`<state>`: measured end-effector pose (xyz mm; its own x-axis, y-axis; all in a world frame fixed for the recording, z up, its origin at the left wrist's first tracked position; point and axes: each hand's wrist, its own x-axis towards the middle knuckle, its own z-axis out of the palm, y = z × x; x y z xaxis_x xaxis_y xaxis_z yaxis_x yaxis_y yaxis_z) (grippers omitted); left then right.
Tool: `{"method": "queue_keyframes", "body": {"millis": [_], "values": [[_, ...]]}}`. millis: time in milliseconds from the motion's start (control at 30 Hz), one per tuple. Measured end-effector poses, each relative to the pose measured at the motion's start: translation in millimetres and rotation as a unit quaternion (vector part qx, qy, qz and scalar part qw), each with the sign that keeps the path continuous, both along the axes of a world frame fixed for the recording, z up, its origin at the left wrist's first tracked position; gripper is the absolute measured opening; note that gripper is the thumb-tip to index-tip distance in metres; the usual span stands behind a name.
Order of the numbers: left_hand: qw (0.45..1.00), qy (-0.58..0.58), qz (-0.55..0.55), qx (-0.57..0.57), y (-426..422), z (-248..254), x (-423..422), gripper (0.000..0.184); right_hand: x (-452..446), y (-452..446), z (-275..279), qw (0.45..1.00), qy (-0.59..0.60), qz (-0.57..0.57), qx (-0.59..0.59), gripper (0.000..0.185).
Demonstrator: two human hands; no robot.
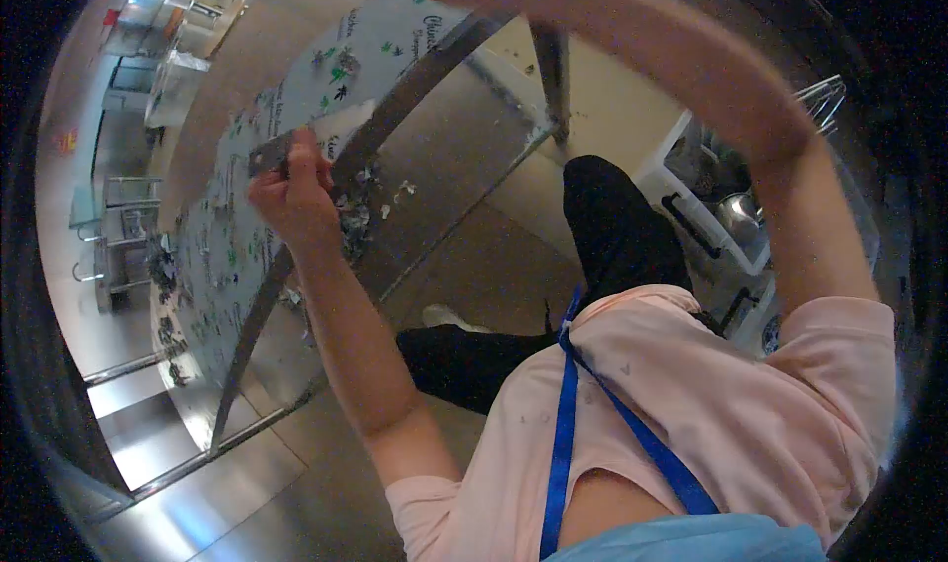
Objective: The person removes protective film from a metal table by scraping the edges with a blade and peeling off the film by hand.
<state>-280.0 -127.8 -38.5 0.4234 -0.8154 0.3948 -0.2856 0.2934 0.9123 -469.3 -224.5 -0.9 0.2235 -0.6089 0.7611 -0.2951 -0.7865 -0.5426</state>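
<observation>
Flat-bladed tool (272,155), maybe a knife or scraper, is gripped in the left hand (296,192), fingers wrapped round its middle. Dark end is pointed left, with a paler part seemingly extended up-right toward the near edge of the bench (420,83); long axis is slanted. Tool is held over the leaf-printed sheet (390,34), near the scraps (355,211). Right arm (681,34) is arched across the top; right hand is cut off, so its state can't be told. Left is clearly nearer.
</observation>
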Motion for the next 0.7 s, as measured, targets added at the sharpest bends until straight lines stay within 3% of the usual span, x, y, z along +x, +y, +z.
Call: {"method": "queue_keyframes", "body": {"millis": [67,100,133,233,300,433,600,700], "values": [[0.985,-0.143,0.011,0.093,3.1,5.3,-10.8,0.02,-5.3,33.3,-52.3,0.972,-0.029,-0.079,0.22,0.022],[0.979,-0.186,-0.007,0.082,-0.8,3.1,-16.5,0.021,2.6,51.1,-79.1,0.924,-0.158,0.044,0.346,0.024],[0.97,-0.229,-0.024,0.073,-5.4,0.3,-22.5,0.021,8.0,64.1,-97.4,0.829,-0.282,0.167,0.454,0.027],[0.946,-0.311,-0.07,0.049,-15.7,-2.4,-37.7,0.025,20.6,71.6,-107.9,0.706,-0.395,0.27,0.523,0.027],[0.938,-0.339,-0.064,0.032,-19.8,-4.7,-40.4,0.027,31.7,65.1,-113.7,0.652,-0.462,0.295,0.524,0.024],[0.907,-0.41,-0.029,0.093,-20.6,3.3,-48.6,0.029,47.3,57.5,-130.2,0.534,-0.55,0.375,0.521,0.018],[0.844,-0.523,-0.019,0.117,-26.7,5.3,-55.3,0.031,52.3,57.0,-133.1,0.496,-0.587,0.337,0.544,0.012],[0.861,-0.501,-0.031,0.087,-30.4,-1.5,-53.6,0.032,54.2,58.9,-131.7,0.491,-0.606,0.311,0.544,0.01]]}}
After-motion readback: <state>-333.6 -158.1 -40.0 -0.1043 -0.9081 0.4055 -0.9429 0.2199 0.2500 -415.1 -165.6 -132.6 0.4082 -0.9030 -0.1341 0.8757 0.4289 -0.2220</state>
